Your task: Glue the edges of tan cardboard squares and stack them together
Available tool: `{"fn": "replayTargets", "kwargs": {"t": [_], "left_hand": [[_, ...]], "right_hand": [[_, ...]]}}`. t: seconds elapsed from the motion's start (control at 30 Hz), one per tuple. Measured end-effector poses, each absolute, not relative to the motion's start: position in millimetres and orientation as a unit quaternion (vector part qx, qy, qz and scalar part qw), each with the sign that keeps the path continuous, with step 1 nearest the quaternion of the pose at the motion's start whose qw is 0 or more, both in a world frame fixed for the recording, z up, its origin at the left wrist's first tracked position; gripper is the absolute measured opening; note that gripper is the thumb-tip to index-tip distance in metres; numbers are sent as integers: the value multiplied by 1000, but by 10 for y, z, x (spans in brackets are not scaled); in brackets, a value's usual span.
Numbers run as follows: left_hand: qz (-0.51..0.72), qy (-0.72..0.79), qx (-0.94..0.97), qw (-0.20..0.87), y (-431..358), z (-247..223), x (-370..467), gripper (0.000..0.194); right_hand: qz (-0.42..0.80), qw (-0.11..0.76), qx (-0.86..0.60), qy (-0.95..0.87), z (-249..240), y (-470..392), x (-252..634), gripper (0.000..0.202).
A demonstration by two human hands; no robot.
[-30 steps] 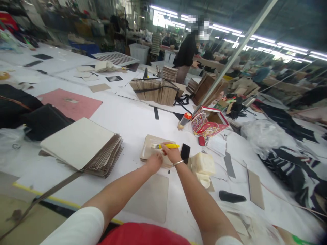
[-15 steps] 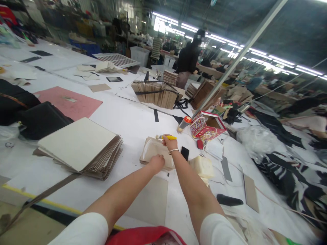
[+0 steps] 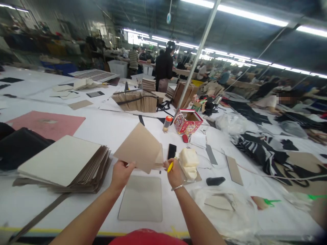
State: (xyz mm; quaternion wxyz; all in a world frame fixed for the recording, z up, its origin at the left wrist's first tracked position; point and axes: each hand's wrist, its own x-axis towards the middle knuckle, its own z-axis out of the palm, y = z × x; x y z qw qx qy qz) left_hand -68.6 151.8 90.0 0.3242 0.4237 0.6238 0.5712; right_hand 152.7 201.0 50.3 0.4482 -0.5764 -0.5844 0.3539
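My left hand (image 3: 123,173) pinches the near-left edge of a tan cardboard sheet (image 3: 139,148), raised and tilted above the table. Partly covered by that sheet is a small stack of tan boards (image 3: 159,158). My right hand (image 3: 174,172) is closed around a yellow-handled brush (image 3: 170,166), beside the stack's right edge. A grey rectangular sheet (image 3: 140,199) lies flat on the table between my forearms. To the left rests a thick stack of large pale boards (image 3: 62,160).
Right of my right hand stand a cream-coloured lumpy container (image 3: 189,161) and a black phone (image 3: 171,151). Farther back are an orange-lidded jar (image 3: 167,124), a red patterned box (image 3: 187,121) and a strapped bundle of boards (image 3: 136,100). A metal pole (image 3: 196,58) rises behind them.
My left hand has gone from resting on the small board stack to lifting a tan sheet leftward. My right hand has drawn back toward me with the brush. The view has turned.
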Motion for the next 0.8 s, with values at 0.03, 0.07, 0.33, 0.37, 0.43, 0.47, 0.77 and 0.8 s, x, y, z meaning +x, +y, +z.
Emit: {"fn": "replayTargets", "kwargs": {"t": [0.03,0.07,0.33,0.37,0.43,0.47,0.77,0.8], "left_hand": [[596,596,382,379,1465,884,-627,33],[616,564,350,425,1418,855,-561,37],[642,491,245,536,1157,431,-423,46],[641,503,239,528,1134,346,-494,43],[621,553,228,507,1067,142,-663,39],[597,586,227,498,1018,27,-746,38],[398,741,229,490,625,-802,-879,35],[388,755,223,480,634,-836,-875,37]], "right_hand": [[364,447,-576,-580,464,1953,1455,25],[378,448,-576,-570,431,1904,1397,25],[365,461,-580,-563,216,1635,1584,29],[347,452,-583,-579,176,1589,1652,29],[307,419,-598,-611,63,1471,1793,28],[290,393,-608,-626,-14,1400,1859,28],[290,246,-643,-665,-922,857,1906,27],[296,254,-648,-654,-970,849,1874,28]]}}
